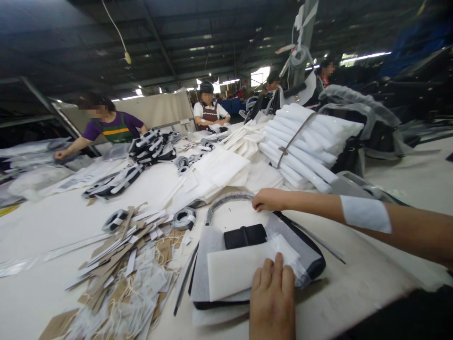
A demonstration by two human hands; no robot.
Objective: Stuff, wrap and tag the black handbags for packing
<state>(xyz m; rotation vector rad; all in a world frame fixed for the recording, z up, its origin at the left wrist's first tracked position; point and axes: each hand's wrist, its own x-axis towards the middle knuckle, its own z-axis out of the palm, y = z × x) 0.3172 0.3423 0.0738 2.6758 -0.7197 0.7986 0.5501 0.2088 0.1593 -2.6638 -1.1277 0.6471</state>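
A black handbag (198, 304) lies on the table in front of me, its front mostly covered by translucent white wrapping sheet, with a black flap strap showing (245, 237). Its arched handle (220, 202) is wrapped in clear film. My right hand (271, 199) comes in from the right, fingers closed at the handle's right side. My left hand (272, 295) lies with fingers stretched out on the bag's front, touching a folded white sheet (233, 271) and some crumpled clear wrap. Thin dark straps stick out at both sides of the bag.
Paper tags with strings (130, 283) are heaped at left. Beside them lie film-wrapped coils (184, 218). White sheets (219, 167) and a strapped bundle of white rolls (300, 141) stand beyond the bag. Co-workers (116, 125) work across the table near wrapped black parts (152, 146).
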